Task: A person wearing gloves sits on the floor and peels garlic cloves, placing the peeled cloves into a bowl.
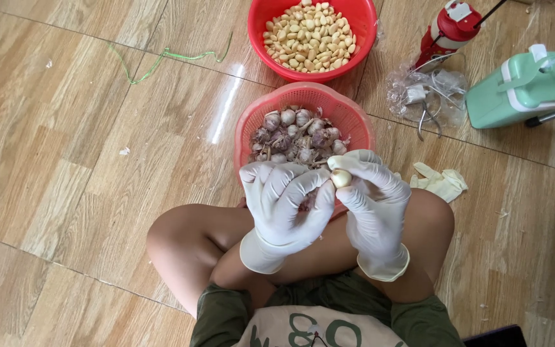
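Both hands are up in front of the person's crossed knees, both in white latex gloves. The right hand (pixel 375 196) has its fingers (pixel 354 168) pinched tight round a single garlic clove (pixel 341 178), pale and glossy, held at the fingertips just over the near rim of the basket. The left hand (pixel 282 196) is right against it, fingers curled in and thumb pressing towards the clove; something dark shows under its palm, but whether it grips anything there I cannot tell.

Just beyond the hands sits a pink mesh basket (pixel 252 122) on the wooden floor (pixel 65 160), with unpeeled purple-white garlic bulbs (pixel 293 135) heaped inside. Further off, touching that basket's far rim, a red bowl (pixel 258 38) is filled with peeled cloves (pixel 309 35).

Right of the basket, a crumpled spare glove (pixel 441 182) lies on the floor. Beyond it a clear plastic bag (pixel 422 96) with small pliers, a red and white bottle (pixel 448 32), and a mint green case (pixel 521 90). A green string (pixel 162 59) trails off at far left.
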